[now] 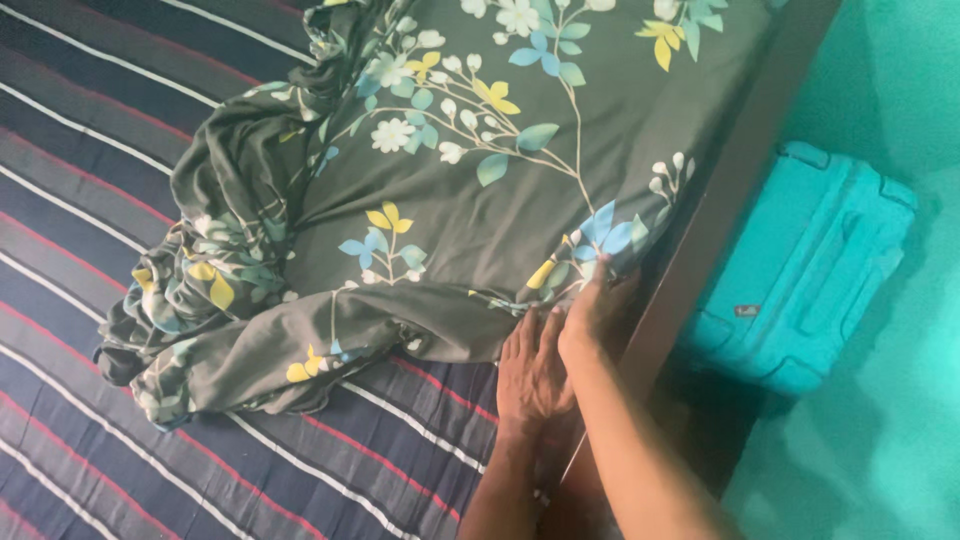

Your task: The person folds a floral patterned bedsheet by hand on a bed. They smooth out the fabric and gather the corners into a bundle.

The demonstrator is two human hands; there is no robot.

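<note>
left hand [533, 370] flat, holding nothing, on striped mattress [300, 440] | right hand [592, 312] pinching floral sheet [480, 190] edge | step: tucking at bed frame [700, 240] | next: likely a firm downward push

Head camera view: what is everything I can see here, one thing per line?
Sheet: one, dark grey-green with white, blue and yellow flowers, spread over the bed, bunched at its left edge.
Mattress: one, dark blue-grey with red and white stripes, bare at left and bottom.
Bed frame: one, dark brown, along the bed's right side.
Suitcase: one, turquoise, on the floor right of the bed.
Left hand: flat on the mattress at the sheet's edge.
Right hand: on the sheet's corner by the frame.
</note>
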